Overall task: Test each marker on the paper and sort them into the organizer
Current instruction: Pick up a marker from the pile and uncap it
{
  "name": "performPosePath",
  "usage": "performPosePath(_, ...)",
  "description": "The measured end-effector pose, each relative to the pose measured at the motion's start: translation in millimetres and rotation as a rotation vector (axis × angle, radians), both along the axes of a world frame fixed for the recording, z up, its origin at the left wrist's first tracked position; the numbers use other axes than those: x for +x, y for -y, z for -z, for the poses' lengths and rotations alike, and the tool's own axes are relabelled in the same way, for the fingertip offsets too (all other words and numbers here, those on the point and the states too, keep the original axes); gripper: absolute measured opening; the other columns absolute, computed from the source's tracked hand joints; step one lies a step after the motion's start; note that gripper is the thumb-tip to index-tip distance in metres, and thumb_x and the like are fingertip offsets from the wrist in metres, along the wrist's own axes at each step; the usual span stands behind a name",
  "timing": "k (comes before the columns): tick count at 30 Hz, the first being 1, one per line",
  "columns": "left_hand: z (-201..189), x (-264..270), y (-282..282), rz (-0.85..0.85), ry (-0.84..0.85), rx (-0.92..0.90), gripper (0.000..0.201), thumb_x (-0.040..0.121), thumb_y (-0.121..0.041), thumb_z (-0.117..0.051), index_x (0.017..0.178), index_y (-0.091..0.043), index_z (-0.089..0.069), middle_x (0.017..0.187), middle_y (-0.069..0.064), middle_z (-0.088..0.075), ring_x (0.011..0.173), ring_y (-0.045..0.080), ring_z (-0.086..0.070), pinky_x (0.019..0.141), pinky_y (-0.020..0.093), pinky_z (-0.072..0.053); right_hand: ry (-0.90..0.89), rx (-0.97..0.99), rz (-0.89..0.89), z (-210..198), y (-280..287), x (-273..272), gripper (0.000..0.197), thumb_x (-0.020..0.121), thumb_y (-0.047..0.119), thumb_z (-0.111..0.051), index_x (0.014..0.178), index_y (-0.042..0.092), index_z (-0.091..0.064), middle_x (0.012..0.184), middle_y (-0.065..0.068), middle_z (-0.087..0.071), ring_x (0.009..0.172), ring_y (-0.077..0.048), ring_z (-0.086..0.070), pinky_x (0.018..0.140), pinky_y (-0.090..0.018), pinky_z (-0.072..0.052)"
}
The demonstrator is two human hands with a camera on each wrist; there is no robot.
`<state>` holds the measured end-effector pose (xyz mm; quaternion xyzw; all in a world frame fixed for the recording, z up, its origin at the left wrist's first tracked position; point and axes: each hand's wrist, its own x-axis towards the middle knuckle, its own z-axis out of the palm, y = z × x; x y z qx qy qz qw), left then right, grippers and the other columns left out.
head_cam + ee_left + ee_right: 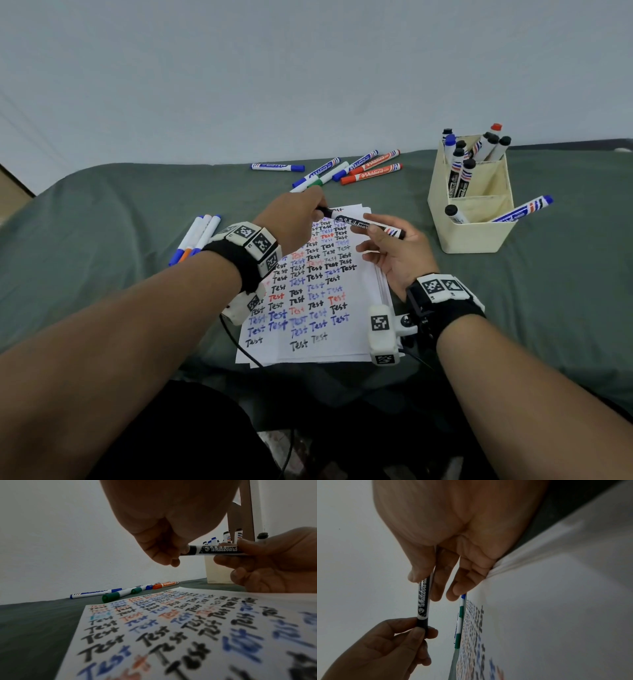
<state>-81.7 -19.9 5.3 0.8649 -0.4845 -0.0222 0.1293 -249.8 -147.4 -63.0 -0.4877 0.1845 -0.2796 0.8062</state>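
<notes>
Black marker (363,224) was held level above paper (318,308). Left hand (298,219) pinched its cap end; right hand (394,250) gripped the barrel. Organizer (472,233) stood at 2 o'clock from the paper.

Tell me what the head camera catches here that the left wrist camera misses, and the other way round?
Only the head view shows the three markers lying left of the paper, the blue marker leaning out of the organizer's front compartment, and both wristbands. Only the left wrist view shows the left hand's fingers from beneath, pinching the cap end. Both show the black marker held between the left hand and right hand above the paper.
</notes>
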Motion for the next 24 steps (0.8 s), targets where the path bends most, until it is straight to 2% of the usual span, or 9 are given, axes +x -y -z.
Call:
performPosePath(3, 0, 3, -1, 0.010, -0.005, 0.041, 0.007, 0.104, -0.016, -0.050, 0.107, -0.022, -0.053, 0.082, -0.006, -0.057, 0.067, 0.005, -0.046, 0.053, 0.024, -0.028, -0.022, -0.033, -0.009, 1, 0, 1, 0.017, 0.093, 0.005, -0.068, 0.109, 0.010, -0.072, 0.103, -0.022, -0.075, 0.069, -0.023, -0.067, 0.062, -0.026, -0.056)
performPosePath(5, 1, 5, -2, 0.015, -0.027, 0.065, 0.005, 0.103, -0.025, -0.052, 0.107, -0.026, -0.053, 0.093, 0.000, -0.064, 0.068, 0.007, -0.050, 0.054, 0.024, -0.030, -0.027, -0.034, -0.013, 2, 1, 2, 0.015, 0.094, 0.004, -0.067, 0.108, 0.009, -0.071, 0.100, -0.022, -0.076, 0.069, -0.022, -0.066, 0.062, -0.025, -0.055)
performPosePath(6, 3, 5, -2, 0.019, -0.032, 0.072, 0.011, 0.102, -0.030, -0.054, 0.113, -0.027, -0.054, 0.101, 0.001, -0.067, 0.073, 0.010, -0.054, 0.057, 0.025, -0.033, -0.026, -0.023, -0.011, 3, 2, 2, 0.014, 0.095, 0.003, -0.066, 0.108, 0.008, -0.071, 0.099, -0.022, -0.076, 0.069, -0.021, -0.065, 0.062, -0.025, -0.055)
performPosePath(8, 10, 5, -1, 0.006, -0.054, 0.090, 0.041, 0.097, -0.047, -0.058, 0.131, -0.028, -0.047, 0.123, 0.000, -0.065, 0.096, 0.017, -0.061, 0.071, 0.030, -0.044, -0.028, 0.004, 0.003, 5, 4, 3, 0.014, 0.096, 0.002, -0.064, 0.107, 0.007, -0.070, 0.095, -0.020, -0.075, 0.070, -0.021, -0.064, 0.063, -0.026, -0.055)
performPosePath(10, 19, 5, -1, -0.052, -0.083, 0.146, 0.082, 0.084, -0.067, -0.063, 0.147, -0.026, -0.029, 0.146, 0.003, -0.051, 0.125, 0.023, -0.053, 0.094, 0.040, -0.048, -0.034, 0.037, 0.027, 6, 6, 4, 0.014, 0.096, 0.001, -0.064, 0.106, 0.007, -0.071, 0.089, -0.015, -0.073, 0.072, -0.021, -0.064, 0.062, -0.027, -0.056)
performPosePath(12, 29, 5, -3, -0.104, -0.121, 0.272, 0.115, 0.073, -0.082, -0.063, 0.158, -0.027, -0.009, 0.164, 0.005, -0.024, 0.147, 0.028, -0.031, 0.113, 0.050, -0.037, -0.038, 0.066, 0.047, 7, 6, 4, 0.013, 0.095, 0.000, -0.065, 0.103, 0.008, -0.072, 0.085, -0.012, -0.069, 0.072, -0.023, -0.064, 0.062, -0.027, -0.056)
performPosePath(15, 40, 6, -6, -0.111, -0.127, 0.495, 0.124, 0.067, -0.093, -0.049, 0.160, -0.032, 0.005, 0.169, 0.000, 0.006, 0.155, 0.030, 0.000, 0.119, 0.063, -0.017, -0.044, 0.065, 0.048, 6, 6, 5, 0.012, 0.095, 0.000, -0.065, 0.103, 0.007, -0.071, 0.086, -0.015, -0.067, 0.073, -0.023, -0.065, 0.063, -0.027, -0.057)
performPosePath(21, 62, 11, -5, -0.120, -0.102, 0.572, 0.117, 0.069, -0.098, -0.030, 0.156, -0.037, 0.020, 0.164, -0.002, 0.027, 0.152, 0.031, 0.019, 0.117, 0.069, -0.001, -0.031, 0.087, 0.034, 4, 6, 6, 0.013, 0.096, -0.003, -0.062, 0.102, 0.005, -0.070, 0.089, -0.016, -0.072, 0.079, -0.024, -0.070, 0.072, -0.031, -0.061)
performPosePath(24, 72, 18, -5, -0.114, -0.108, 0.578, 0.123, 0.059, -0.104, -0.020, 0.153, -0.038, 0.025, 0.162, -0.002, 0.033, 0.151, 0.030, 0.025, 0.118, 0.066, 0.007, -0.038, 0.085, 0.041, -1, 4, 9, 0.018, 0.096, -0.006, -0.060, 0.105, 0.008, -0.066, 0.099, -0.017, -0.072, 0.080, -0.027, -0.072, 0.074, -0.033, -0.061)
